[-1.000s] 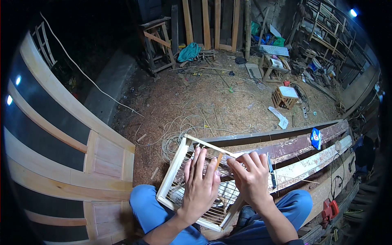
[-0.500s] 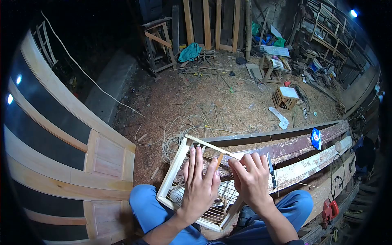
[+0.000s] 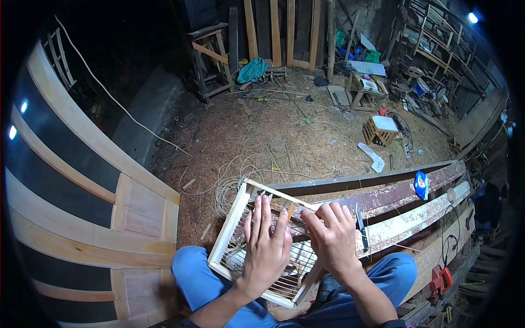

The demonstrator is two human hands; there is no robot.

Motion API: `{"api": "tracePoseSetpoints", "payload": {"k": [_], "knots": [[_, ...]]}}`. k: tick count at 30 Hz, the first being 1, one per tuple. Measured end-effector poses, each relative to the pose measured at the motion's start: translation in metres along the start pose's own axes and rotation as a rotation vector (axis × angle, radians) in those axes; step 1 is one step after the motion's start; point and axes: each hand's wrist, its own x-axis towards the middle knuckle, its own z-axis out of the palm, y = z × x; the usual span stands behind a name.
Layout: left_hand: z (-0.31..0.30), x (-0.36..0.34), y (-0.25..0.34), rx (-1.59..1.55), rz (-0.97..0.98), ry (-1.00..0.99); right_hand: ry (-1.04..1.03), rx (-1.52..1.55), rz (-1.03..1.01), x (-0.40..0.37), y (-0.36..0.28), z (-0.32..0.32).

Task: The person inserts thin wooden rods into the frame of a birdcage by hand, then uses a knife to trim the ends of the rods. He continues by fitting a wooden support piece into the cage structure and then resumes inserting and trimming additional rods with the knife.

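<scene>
A pale wooden frame with thin rods across it [image 3: 227, 232] rests tilted over my lap. Over its middle is my left hand [image 3: 267, 246], its fingers stretched out and its palm turned down. A small orange-brown strip [image 3: 291, 211] shows by my left fingertips. My right hand [image 3: 332, 235] is at the frame's right side, with its fingers curled together; whatever is between them is hidden. Just right of that hand, a knife with a black handle [image 3: 365, 241] lies on a whitish plank [image 3: 402, 222].
A blue packet [image 3: 421, 185] sits on the reddish plank [image 3: 377, 200]. A red tool [image 3: 441, 281] is at the lower right. Coiled cable [image 3: 227, 191] lies beyond the frame. Large wooden panels [image 3: 143, 210] stand at left, and a small crate [image 3: 381, 131] is farther back.
My right hand has turned slightly, its fingers more curled. The orange-brown strip has shifted a little down and left. The whole view has moved slightly.
</scene>
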Motion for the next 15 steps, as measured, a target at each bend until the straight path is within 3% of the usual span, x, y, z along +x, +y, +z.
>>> {"api": "tracePoseSetpoints", "payload": {"k": [15], "knots": [[0.0008, -0.0024, 0.0004, 0.007, -0.018, 0.009, -0.048, -0.082, 0.001, 0.002, -0.006, -0.0028]]}}
